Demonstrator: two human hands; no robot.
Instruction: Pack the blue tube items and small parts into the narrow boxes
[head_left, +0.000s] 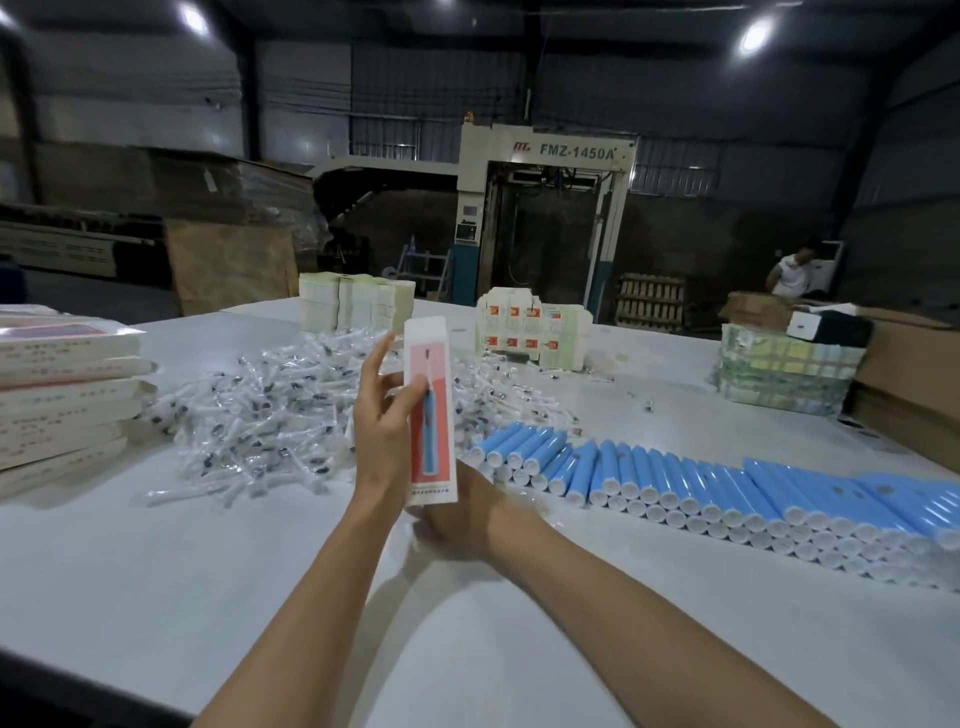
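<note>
Our left hand (384, 423) grips the narrow box (430, 345) upright over the table (467, 654). The right hand (460, 517) is blurred at its bottom, grasp unclear. Probably box prep; next we need a blue tube (670, 483) from the row.

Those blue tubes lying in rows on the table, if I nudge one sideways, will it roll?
Probably it would: the blue tubes are round-bodied and lie on their sides on the smooth table. Neighbours packed against it would likely check that. They look stacked, so pulling a lower one may shift others.
</note>
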